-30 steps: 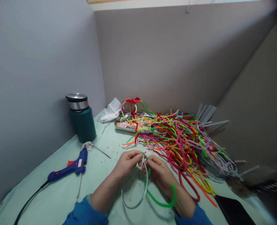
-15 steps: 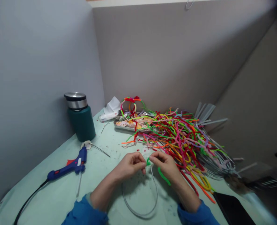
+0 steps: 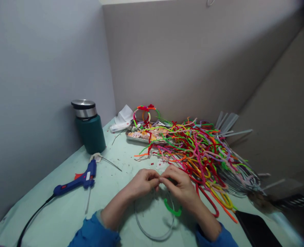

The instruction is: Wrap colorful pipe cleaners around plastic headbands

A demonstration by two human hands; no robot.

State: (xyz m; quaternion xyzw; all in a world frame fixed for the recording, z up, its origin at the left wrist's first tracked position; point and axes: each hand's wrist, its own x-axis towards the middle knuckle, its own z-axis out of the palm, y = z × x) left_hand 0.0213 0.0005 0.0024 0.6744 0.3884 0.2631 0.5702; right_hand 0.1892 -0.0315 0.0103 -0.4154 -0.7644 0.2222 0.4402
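Note:
Near the front middle, my left hand (image 3: pixel 144 183) and my right hand (image 3: pixel 179 185) meet with their fingertips pinched together. Between them they grip the top of a grey wire ring (image 3: pixel 154 237), which hangs down toward the table. A bright green pipe cleaner (image 3: pixel 172 210) dangles curved below my right hand, across the ring's right side. Its upper end is hidden by the fingers, and I cannot make out the exact join.
A blue glue gun (image 3: pixel 76 182) and a teal bottle (image 3: pixel 90 134) are at left. Behind my hands sit a metal tray (image 3: pixel 141 139) and a tangled heap of pipe cleaners (image 3: pixel 195 147). A black phone-like slab (image 3: pixel 257 228) lies at right.
My right fingers have moved left and now touch my left fingertips. The green piece between them is now hidden, and its loose end has swung down and left.

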